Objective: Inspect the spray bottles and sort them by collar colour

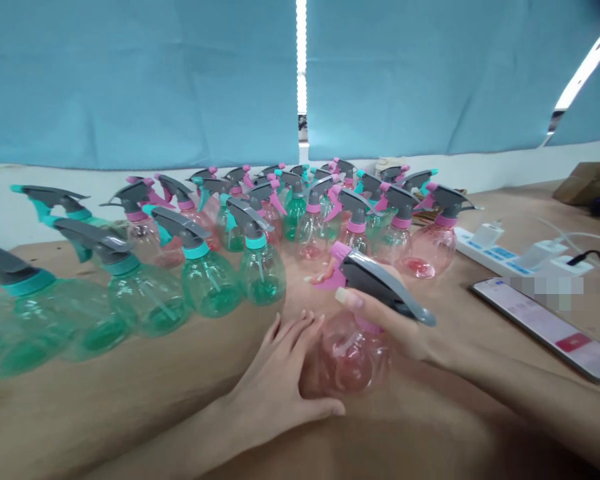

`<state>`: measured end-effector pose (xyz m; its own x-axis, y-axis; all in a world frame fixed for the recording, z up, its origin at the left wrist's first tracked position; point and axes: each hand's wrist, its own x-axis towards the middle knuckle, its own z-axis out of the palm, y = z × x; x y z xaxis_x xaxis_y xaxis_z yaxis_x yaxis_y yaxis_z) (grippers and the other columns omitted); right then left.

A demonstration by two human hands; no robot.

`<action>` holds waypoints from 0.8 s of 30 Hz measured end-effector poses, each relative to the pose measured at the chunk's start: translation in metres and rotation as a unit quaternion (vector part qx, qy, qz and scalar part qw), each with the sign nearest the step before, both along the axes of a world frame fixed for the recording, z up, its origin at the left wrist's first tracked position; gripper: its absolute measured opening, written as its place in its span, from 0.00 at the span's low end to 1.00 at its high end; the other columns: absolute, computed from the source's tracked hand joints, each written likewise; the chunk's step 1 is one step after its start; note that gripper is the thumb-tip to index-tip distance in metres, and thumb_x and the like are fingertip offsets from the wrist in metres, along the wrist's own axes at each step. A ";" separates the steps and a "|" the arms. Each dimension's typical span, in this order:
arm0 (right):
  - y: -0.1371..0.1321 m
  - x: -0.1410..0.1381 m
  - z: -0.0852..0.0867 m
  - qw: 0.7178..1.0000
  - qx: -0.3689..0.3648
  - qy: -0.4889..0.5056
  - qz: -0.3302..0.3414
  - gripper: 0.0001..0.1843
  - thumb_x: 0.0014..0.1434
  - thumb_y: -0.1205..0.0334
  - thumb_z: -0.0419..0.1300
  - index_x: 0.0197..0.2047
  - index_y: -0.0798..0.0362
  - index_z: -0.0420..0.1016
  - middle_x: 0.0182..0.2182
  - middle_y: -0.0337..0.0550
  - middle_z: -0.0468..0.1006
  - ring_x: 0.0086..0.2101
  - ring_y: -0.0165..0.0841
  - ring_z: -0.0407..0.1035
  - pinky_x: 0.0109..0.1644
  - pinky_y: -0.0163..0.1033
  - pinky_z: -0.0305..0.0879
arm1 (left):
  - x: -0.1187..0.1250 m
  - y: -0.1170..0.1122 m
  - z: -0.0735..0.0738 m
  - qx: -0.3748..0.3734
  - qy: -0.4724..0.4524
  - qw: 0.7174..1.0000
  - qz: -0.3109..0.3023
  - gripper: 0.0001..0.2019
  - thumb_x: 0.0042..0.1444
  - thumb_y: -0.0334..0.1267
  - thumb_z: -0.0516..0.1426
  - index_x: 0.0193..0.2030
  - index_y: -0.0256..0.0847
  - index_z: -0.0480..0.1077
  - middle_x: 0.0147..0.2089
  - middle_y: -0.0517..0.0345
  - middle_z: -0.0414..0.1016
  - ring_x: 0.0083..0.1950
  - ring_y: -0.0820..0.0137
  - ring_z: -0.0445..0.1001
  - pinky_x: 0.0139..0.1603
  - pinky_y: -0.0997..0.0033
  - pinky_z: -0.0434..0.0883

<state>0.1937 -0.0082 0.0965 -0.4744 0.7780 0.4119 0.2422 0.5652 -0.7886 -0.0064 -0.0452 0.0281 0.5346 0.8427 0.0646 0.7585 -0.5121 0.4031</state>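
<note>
A pink spray bottle [353, 357] with a grey and pink trigger head stands on the table in front of me. My right hand [380, 307] grips it around the neck, just under the trigger head, with the thumb on the near side. To the left of the bottle, my left hand [285, 373] lies low with fingers stretched and thumb apart, curved about the bottle's side. Whether its fingertips touch the plastic I cannot tell. Closest beyond my left hand is a green spray bottle [263, 277] with a turquoise collar.
Several green spray bottles [150, 300] line the left side, and more pink and green ones crowd the back. At right lie a phone [545, 327] and a white power strip [495, 253] with plugs and cables. A brown box [587, 183] sits at the far right, below blue curtains [180, 80].
</note>
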 end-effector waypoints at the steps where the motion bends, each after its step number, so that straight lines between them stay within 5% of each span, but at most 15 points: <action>1: 0.004 -0.002 0.001 1.000 -0.007 0.008 0.004 0.09 0.63 0.51 0.56 0.38 0.46 0.70 0.23 0.31 0.67 0.22 0.28 0.61 0.26 0.34 0.59 | -0.005 0.000 -0.003 -0.001 0.013 1.000 0.002 0.46 0.49 0.60 0.63 0.68 0.40 0.51 0.70 0.41 0.54 0.69 0.47 0.52 0.66 0.41 0.49; 6: 0.027 -0.012 -0.005 0.997 0.003 0.070 -0.009 0.11 0.62 0.57 0.58 0.30 0.48 0.61 0.24 0.32 0.58 0.26 0.28 0.56 0.31 0.35 0.56 | -0.019 -0.001 -0.010 0.024 0.052 0.998 0.003 0.38 0.58 0.56 0.58 0.69 0.40 0.51 0.71 0.45 0.49 0.71 0.51 0.48 0.66 0.44 0.52; 13: 0.025 -0.011 -0.002 0.998 0.004 0.036 -0.046 0.09 0.59 0.58 0.61 0.32 0.47 0.63 0.26 0.33 0.60 0.28 0.29 0.56 0.33 0.34 0.58 | -0.018 -0.001 -0.012 0.062 0.076 0.995 -0.013 0.31 0.61 0.52 0.55 0.67 0.39 0.58 0.71 0.46 0.51 0.70 0.51 0.49 0.65 0.45 0.55; 24: 0.029 -0.006 -0.011 0.999 0.041 0.031 0.012 0.11 0.66 0.64 0.50 0.30 0.48 0.55 0.24 0.32 0.53 0.25 0.27 0.50 0.28 0.34 0.52 | -0.016 -0.001 -0.016 0.118 0.097 0.988 0.018 0.26 0.63 0.48 0.55 0.65 0.41 0.61 0.69 0.43 0.56 0.68 0.51 0.56 0.62 0.45 0.61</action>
<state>0.1880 0.0203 0.0856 -0.4636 0.7292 0.5033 0.1806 0.6339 -0.7520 -0.0225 -0.0464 0.0118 0.5255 0.8355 0.1607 0.8297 -0.5450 0.1202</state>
